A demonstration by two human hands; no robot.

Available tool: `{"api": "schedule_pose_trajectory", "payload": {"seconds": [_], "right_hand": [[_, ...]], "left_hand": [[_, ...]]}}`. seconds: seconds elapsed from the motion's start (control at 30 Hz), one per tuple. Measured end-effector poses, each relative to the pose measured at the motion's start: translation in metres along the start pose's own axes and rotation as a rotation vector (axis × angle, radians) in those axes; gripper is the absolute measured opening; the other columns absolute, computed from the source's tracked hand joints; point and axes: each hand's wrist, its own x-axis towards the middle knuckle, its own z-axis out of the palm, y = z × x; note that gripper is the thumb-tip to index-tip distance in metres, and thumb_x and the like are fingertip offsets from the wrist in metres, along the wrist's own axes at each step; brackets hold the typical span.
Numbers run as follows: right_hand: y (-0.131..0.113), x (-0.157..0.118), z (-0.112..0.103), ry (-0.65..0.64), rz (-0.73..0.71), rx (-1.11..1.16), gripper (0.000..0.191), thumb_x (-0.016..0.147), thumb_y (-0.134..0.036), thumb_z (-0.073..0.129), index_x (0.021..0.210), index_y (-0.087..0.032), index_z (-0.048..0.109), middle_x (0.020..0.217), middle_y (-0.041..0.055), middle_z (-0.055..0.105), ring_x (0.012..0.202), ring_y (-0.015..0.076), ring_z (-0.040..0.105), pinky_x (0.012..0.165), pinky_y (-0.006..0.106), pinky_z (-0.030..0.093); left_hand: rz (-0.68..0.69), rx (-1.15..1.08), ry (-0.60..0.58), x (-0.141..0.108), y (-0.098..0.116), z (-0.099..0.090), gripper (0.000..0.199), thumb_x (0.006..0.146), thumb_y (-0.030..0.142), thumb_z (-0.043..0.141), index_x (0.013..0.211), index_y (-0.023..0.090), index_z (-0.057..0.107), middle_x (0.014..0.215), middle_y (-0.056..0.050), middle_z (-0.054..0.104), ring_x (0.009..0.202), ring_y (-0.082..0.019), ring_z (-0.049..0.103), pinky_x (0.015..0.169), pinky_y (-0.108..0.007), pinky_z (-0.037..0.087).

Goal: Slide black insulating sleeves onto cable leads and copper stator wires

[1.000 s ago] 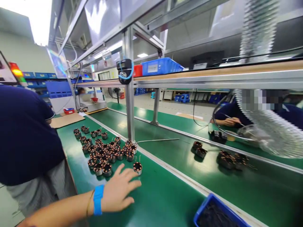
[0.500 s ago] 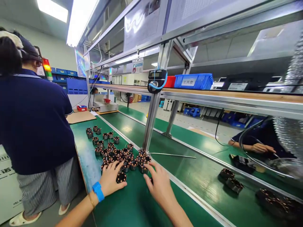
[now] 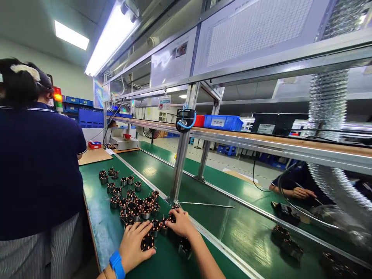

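Several copper-wound motor stators (image 3: 135, 212) stand in a loose cluster on the green bench top. My left hand (image 3: 134, 243), with a blue band on its wrist, lies at the near edge of the cluster. Its fingers are stretched out and its thumb is apart, beside a single stator (image 3: 147, 243). My right hand (image 3: 182, 224) reaches to the cluster's right end, its fingers bent round a stator (image 3: 173, 217) that they partly cover. Below my right wrist stands another stator (image 3: 185, 248), partly hidden by the forearm.
A metal post (image 3: 180, 170) rises behind the cluster, and a thin rod (image 3: 206, 205) lies right of it. A person in a dark shirt (image 3: 37, 166) stands at the left. Across the bench, a co-worker's hand (image 3: 303, 193) is near more stators (image 3: 292, 248).
The view has tilted up and turned slightly right. My right hand has moved forward and its fingers have closed round a stator. A stator now shows under my right wrist.
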Motion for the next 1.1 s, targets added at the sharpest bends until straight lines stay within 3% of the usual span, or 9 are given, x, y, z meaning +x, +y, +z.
{"api": "schedule_pose_trajectory", "payload": {"seconds": [0.17,0.3,0.43,0.53,0.7,0.83,0.93,1.0,1.1], "right_hand": [[0.017,-0.051,0.001,0.034,0.134,0.014,0.047,0.085,-0.049,0.062,0.128,-0.029,0.060,0.137,0.0092,0.054,0.125,0.0345,0.047,0.091,0.047,0.047],[0.025,-0.105,0.002,0.061,0.245,0.000,0.049,0.087,-0.050,0.058,0.131,-0.028,0.059,0.140,0.0125,0.053,0.125,0.0394,0.048,0.082,0.047,0.051],[0.043,-0.162,-0.023,0.085,0.240,-0.051,0.046,0.091,-0.050,0.057,0.132,-0.031,0.061,0.137,0.0081,0.059,0.115,0.0313,0.059,0.087,0.039,0.050],[0.073,-0.211,-0.054,0.178,0.262,-0.147,0.036,0.100,-0.038,0.045,0.129,-0.027,0.063,0.135,0.0072,0.060,0.118,0.0246,0.058,0.098,0.033,0.044],[0.126,-0.279,-0.065,0.224,0.500,-0.323,0.028,0.093,-0.013,0.049,0.099,-0.012,0.076,0.100,0.0182,0.073,0.102,0.0366,0.064,0.087,0.044,0.045],[0.143,-0.298,-0.043,0.226,0.528,-0.327,0.022,0.090,-0.014,0.059,0.102,-0.018,0.077,0.101,0.0115,0.076,0.101,0.0314,0.067,0.085,0.038,0.045],[0.148,-0.298,-0.034,0.265,0.538,-0.309,0.021,0.091,-0.015,0.057,0.098,-0.018,0.077,0.098,0.0105,0.076,0.099,0.0288,0.067,0.083,0.036,0.045],[0.152,-0.297,-0.034,0.291,0.548,-0.294,0.019,0.091,-0.016,0.058,0.097,-0.017,0.077,0.096,0.0110,0.077,0.098,0.0288,0.068,0.082,0.036,0.045],[0.156,-0.296,-0.034,0.323,0.548,-0.259,0.017,0.089,-0.015,0.060,0.092,-0.018,0.076,0.092,0.0097,0.077,0.093,0.0280,0.069,0.079,0.034,0.045]], "left_hand": [[0.173,-0.005,0.006,-0.028,0.010,0.029,0.081,0.067,0.051,0.081,0.141,0.037,0.052,0.150,-0.002,0.047,0.133,-0.039,0.048,0.111,-0.057,0.037],[0.429,0.025,0.192,-0.052,0.012,0.055,0.079,0.072,0.055,0.078,0.143,0.037,0.050,0.145,-0.002,0.055,0.124,-0.034,0.057,0.103,-0.048,0.047],[0.523,0.063,0.387,-0.069,0.024,0.047,0.083,0.071,0.059,0.077,0.145,0.034,0.047,0.145,-0.006,0.056,0.125,-0.035,0.055,0.101,-0.048,0.047],[0.620,0.080,0.467,-0.080,0.051,0.032,0.069,0.078,0.047,0.073,0.142,0.030,0.050,0.143,-0.008,0.057,0.129,-0.033,0.052,0.106,-0.049,0.043],[0.900,0.005,0.308,-0.089,0.121,0.039,0.030,0.077,0.021,0.067,0.108,0.024,0.065,0.125,-0.007,0.066,0.114,-0.027,0.061,0.098,-0.040,0.051],[0.821,-0.137,0.228,-0.092,0.155,0.072,0.017,0.075,0.008,0.066,0.086,0.021,0.063,0.123,-0.007,0.064,0.112,-0.027,0.058,0.093,-0.041,0.053],[1.032,-0.193,0.273,-0.096,0.159,0.097,0.017,0.076,0.011,0.071,0.072,0.021,0.058,0.125,-0.004,0.061,0.110,-0.025,0.056,0.089,-0.038,0.054],[1.065,-0.169,0.283,-0.100,0.160,0.103,0.018,0.075,0.016,0.076,0.082,0.022,0.061,0.128,-0.006,0.058,0.113,-0.026,0.054,0.092,-0.039,0.054],[0.808,-0.132,0.221,-0.103,0.161,0.092,0.044,0.070,0.019,0.080,0.110,0.021,0.061,0.125,-0.012,0.056,0.113,-0.032,0.054,0.091,-0.045,0.055]]}}
